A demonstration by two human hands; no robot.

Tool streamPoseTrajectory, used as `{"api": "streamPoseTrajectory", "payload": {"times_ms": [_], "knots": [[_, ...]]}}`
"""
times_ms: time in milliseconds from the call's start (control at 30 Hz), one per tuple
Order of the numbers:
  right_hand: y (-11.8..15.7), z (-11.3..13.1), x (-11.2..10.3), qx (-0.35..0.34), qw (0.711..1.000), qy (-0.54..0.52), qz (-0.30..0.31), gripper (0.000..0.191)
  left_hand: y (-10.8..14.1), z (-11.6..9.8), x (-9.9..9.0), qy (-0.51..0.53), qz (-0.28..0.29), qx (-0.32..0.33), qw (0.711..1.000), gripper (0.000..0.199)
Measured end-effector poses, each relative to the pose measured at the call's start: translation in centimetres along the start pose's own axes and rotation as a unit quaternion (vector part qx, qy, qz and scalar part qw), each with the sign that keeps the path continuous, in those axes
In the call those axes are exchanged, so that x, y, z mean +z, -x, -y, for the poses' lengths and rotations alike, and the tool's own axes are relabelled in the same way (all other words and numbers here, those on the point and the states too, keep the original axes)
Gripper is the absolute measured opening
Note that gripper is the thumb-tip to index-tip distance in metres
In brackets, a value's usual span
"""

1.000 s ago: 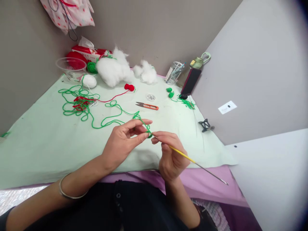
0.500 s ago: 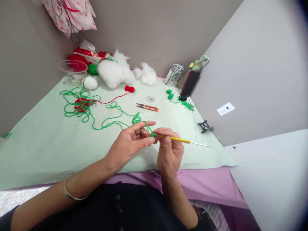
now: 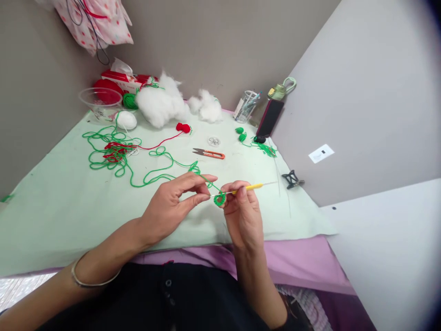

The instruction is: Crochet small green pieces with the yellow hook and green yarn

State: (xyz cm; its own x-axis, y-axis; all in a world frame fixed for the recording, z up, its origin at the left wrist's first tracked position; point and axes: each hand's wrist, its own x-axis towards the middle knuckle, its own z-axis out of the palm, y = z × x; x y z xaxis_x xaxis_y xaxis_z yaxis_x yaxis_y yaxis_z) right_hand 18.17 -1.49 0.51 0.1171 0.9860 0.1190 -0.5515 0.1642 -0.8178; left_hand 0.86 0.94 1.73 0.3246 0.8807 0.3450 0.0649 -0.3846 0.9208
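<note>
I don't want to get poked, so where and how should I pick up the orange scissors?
Probably best by the orange handle, pinched across its sides, coming from the right. The scissors lie flat on the pale green cloth, with the dark pointed blades facing left, so holding that end should keep your fingers away from the tips.

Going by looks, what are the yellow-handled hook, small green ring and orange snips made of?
Yellow-handled hook: grip likely plastic, evenly coloured; shaft probably metal, from its pale shine.
Small green ring: seemingly matte yarn, from its bumpy, stitched-looking edge; fibre unclear.
Orange snips: smooth grey blades, probably steel; handle plastic or painted metal, unclear.
</note>
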Motion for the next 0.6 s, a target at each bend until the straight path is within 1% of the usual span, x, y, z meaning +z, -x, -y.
{"api": "streamPoseTrajectory", "payload": {"times_ms": [100, 233, 333, 467, 600], "knots": [[0.1, 0.1, 0.0, 0.027, 1.0, -0.009, 0.008, 0.02, -0.2, -0.1, -0.6, -0.053, -0.002, 0.038, 0.998, 0.014], [0.0, 0.1, 0.0, 0.032, 0.999, 0.008, 0.011, 0.025, -0.3, -0.3, -1.4, -0.088, -0.008, 0.063, 0.994, 0.012], [0.0, 0.0, 0.0, 0.03, 0.999, 0.027, 0.021, 0.029, -0.4, -0.6, -1.8, -0.094, -0.012, 0.058, 0.994, 0.01], [0.0, -0.1, 0.0, 0.036, 0.998, 0.032, 0.045, 0.032, -0.5, -1.0, -2.4, -0.103, 0.003, 0.049, 0.993, 0.013], [0.0, -0.1, 0.2, 0.05, 0.997, 0.032, 0.044, 0.035, -0.7, -1.4, -2.8, -0.104, 0.01, 0.041, 0.994, 0.015]]}}
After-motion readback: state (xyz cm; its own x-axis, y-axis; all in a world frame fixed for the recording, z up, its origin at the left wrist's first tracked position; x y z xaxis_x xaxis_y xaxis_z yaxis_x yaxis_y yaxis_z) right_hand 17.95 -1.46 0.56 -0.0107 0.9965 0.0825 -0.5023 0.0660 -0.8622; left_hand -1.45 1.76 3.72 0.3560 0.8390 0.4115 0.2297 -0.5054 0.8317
